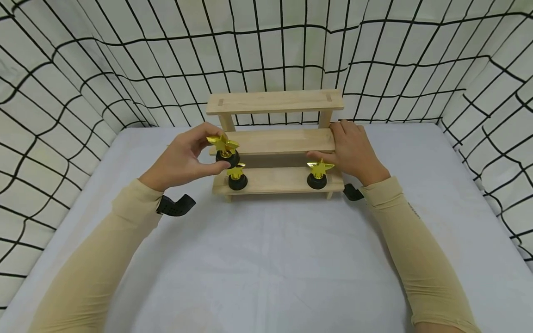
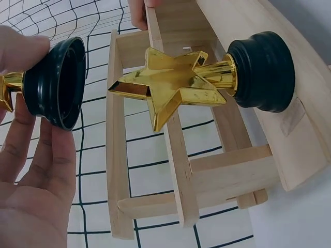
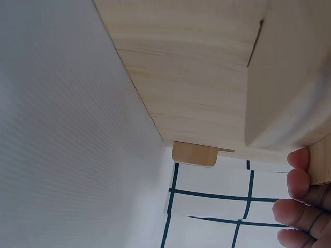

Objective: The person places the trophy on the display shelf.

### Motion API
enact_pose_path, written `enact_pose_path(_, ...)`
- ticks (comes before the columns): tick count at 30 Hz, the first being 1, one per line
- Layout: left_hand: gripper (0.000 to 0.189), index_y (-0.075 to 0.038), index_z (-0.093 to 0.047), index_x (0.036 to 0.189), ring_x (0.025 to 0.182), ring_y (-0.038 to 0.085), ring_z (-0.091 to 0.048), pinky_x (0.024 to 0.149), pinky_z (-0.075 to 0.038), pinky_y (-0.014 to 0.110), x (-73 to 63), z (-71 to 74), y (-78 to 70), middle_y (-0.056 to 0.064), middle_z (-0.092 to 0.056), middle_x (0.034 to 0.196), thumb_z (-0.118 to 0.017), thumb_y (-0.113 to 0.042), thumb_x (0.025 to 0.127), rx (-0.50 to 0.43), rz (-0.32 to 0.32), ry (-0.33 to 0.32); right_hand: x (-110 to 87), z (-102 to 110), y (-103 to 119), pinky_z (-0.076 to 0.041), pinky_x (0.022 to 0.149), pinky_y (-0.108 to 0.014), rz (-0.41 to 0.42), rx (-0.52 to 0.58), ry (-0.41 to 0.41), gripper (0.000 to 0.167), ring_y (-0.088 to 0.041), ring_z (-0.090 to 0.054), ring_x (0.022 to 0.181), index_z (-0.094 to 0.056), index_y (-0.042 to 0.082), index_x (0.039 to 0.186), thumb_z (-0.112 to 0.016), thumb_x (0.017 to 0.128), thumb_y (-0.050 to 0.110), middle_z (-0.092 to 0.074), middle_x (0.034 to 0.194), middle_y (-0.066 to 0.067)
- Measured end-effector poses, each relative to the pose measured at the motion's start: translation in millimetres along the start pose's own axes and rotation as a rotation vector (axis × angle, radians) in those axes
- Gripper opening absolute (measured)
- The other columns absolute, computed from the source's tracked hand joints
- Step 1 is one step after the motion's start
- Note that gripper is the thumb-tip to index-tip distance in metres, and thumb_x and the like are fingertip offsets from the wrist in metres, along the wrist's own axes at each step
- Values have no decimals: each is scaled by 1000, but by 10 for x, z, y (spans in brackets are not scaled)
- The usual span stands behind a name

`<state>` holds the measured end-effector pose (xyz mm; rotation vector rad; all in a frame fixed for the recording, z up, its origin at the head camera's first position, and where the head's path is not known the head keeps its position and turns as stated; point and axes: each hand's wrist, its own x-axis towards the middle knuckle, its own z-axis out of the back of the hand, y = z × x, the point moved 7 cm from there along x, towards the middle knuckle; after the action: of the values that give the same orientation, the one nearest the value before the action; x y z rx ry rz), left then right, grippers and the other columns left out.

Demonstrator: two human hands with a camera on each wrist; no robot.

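A gold star trophy (image 1: 225, 150) with a black base is pinched in my left hand (image 1: 187, 157), just above the left end of a three-tier wooden shelf (image 1: 275, 180). In the left wrist view the thumb and fingers press on the black base (image 2: 54, 82), its hollow underside showing. Two similar trophies stand on the lowest tier: the left trophy (image 1: 238, 180) near one end, the right trophy (image 1: 318, 175) near the other. My right hand (image 1: 356, 148) grips the right end of the middle tier, thumb along its front, fingertips (image 3: 297, 183) around the board's edge in the right wrist view.
The shelf stands on a table with a white cloth (image 1: 266, 259). Behind and at both sides rises a white wall with a black grid net (image 1: 283, 51). The top tier (image 1: 275, 101) is close to the back net. A black strap (image 1: 176, 206) sticks out from the left wrist.
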<state>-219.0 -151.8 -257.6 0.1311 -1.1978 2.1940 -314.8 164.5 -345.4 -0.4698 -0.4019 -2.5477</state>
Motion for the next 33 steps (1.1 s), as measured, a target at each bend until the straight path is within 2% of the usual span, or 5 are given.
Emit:
enact_pose_path(8,48,4,-58,117,102,9,-60,104,-51,14,124,-51,-21,-6,-61,111,-82,14,76,-1,-25,9,7,2,0,-41,76,-45,-12,-15,15,123,-34,-53,84,-56,-2,113,-19,67,107,-56,93,-17)
enact_pose_path(14,48,6,-59,118,102,11,-62,105,-52,17,202,-109,-67,-5,-61,111,-81,15,76,-48,-36,-9,8,10,15,-40,74,-44,-3,-34,5,125,-34,-53,83,-56,-3,111,-15,67,106,-56,92,-17)
enact_pose_path(20,48,6,-58,120,105,6,-62,107,-50,14,276,-179,-93,-6,-60,115,-82,11,78,-11,-8,-24,8,10,15,-39,72,-43,-2,-44,-3,124,-33,-52,82,-56,-3,109,-14,67,107,-55,90,-16)
enact_pose_path(28,48,4,-58,121,107,6,-62,106,-51,14,368,-253,-156,6,-63,115,-82,8,80,12,9,-40,12,21,14,-40,73,-44,-10,-33,2,127,-34,-53,82,-56,-2,110,-12,65,108,-55,90,-16)
enact_pose_path(33,44,2,-59,120,108,7,-62,106,-52,17,424,-279,-186,4,-65,114,-82,5,82,7,24,-55,13,6,6,-40,74,-44,-10,-37,10,127,-33,-53,83,-56,-3,111,-13,66,107,-56,91,-16)
